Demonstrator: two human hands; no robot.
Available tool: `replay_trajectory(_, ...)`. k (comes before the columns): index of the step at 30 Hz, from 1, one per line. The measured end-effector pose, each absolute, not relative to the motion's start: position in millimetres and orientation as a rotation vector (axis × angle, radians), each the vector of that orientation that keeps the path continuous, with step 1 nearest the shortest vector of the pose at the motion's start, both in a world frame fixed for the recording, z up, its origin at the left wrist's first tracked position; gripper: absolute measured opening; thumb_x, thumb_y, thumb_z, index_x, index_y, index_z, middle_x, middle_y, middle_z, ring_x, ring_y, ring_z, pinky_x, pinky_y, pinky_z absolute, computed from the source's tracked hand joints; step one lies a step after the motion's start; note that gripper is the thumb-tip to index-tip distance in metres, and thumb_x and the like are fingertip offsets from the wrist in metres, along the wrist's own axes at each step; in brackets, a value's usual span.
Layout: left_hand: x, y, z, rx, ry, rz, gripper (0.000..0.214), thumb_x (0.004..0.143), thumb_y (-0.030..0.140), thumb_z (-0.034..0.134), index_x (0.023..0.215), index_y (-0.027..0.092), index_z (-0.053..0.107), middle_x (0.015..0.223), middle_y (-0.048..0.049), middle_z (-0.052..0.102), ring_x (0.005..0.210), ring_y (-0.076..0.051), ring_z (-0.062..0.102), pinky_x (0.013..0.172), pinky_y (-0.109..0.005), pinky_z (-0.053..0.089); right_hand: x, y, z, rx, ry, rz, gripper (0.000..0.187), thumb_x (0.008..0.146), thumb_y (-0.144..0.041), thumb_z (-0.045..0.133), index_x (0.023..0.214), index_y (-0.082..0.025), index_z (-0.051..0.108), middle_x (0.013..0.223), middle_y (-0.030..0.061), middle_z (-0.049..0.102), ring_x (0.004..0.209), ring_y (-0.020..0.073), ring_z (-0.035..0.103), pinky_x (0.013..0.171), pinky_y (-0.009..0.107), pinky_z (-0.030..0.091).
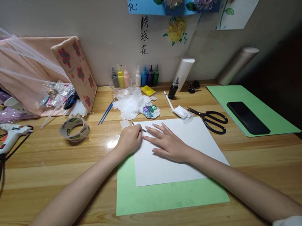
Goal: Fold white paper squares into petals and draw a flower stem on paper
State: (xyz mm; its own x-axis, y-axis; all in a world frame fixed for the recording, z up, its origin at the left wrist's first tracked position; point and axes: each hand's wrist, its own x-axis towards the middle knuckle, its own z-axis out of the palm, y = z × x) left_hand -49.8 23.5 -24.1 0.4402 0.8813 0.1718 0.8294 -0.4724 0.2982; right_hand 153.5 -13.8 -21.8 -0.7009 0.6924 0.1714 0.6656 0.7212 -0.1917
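A white sheet of paper (176,169) lies on a larger green sheet (168,197) in front of me. At the paper's upper left corner, my left hand (131,139) is closed in a fist. Short ends of a thin dark stick (143,130) show on either side of its fingers; the middle is hidden. My right hand (169,144) rests flat on the paper, fingers spread, with its fingertips close to the left hand.
Behind the paper lie white paper squares (129,106), a paint-stained palette (151,111) and blue brushes (106,112). Black scissors (213,119) touch the right side. A tape roll (74,129) and a glue gun (12,136) are left; a phone (248,118) is right.
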Motion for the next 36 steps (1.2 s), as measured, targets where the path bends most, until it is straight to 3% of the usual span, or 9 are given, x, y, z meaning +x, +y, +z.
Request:
replay_trajectory(4, -50, 23, -24, 2.526, 1.519, 0.442, 0.019, 0.088, 0.020, 0.036, 0.081, 0.020, 0.054, 0.078, -0.0039, 0.065, 0.071, -0.019, 0.059, 0.059, -0.028, 0.034, 155, -16, -24, -1.041, -2.687, 0.112, 0.047, 0.091, -0.040, 0.043, 0.137, -0.028, 0.042, 0.151, 0.0039, 0.027, 0.139, 0.0283, 0.018, 0.111, 0.057, 0.015)
replay_trajectory(8, -50, 22, -23, 2.521, 1.526, 0.422, 0.021, 0.088, 0.021, 0.035, 0.082, 0.019, 0.055, 0.079, -0.0043, 0.065, 0.073, -0.019, 0.059, 0.060, -0.028, 0.035, 156, -19, -24, -1.031, -2.698, 0.109, 0.052, 0.090, -0.039, 0.045, 0.140, -0.025, 0.037, 0.151, 0.0067, 0.025, 0.140, 0.0285, 0.017, 0.110, 0.057, 0.017)
replay_trajectory(13, -50, 21, -20, 2.512, 1.528, 0.397, 0.021, 0.088, 0.021, 0.035, 0.083, 0.019, 0.055, 0.080, -0.0051, 0.066, 0.073, -0.019, 0.060, 0.061, -0.028, 0.036, 159, -22, -22, -1.015, -2.722, 0.133, 0.048, 0.091, -0.040, 0.045, 0.138, -0.028, 0.041, 0.149, 0.0043, 0.032, 0.139, 0.0286, 0.020, 0.110, 0.059, 0.018)
replay_trajectory(24, -51, 23, -20, 2.531, 1.481, 0.401, 0.019, 0.087, 0.019, 0.036, 0.085, 0.019, 0.055, 0.078, -0.0050, 0.065, 0.072, -0.020, 0.059, 0.062, -0.028, 0.037, 162, -26, -23, -1.042, -2.637, 0.003, 0.044, 0.091, -0.036, 0.044, 0.132, -0.020, 0.048, 0.147, 0.0040, 0.035, 0.139, 0.0262, 0.021, 0.113, 0.054, 0.014)
replay_trajectory(36, -51, 24, -22, 2.549, 1.479, 0.391, 0.019, 0.087, 0.020, 0.035, 0.084, 0.019, 0.054, 0.077, -0.0050, 0.064, 0.071, -0.020, 0.058, 0.061, -0.028, 0.035, 169, -24, -23, -1.085, -2.571, -0.029, 0.035, 0.091, -0.028, 0.044, 0.124, -0.024, 0.056, 0.137, 0.0020, 0.050, 0.136, 0.0244, 0.030, 0.112, 0.055, 0.017)
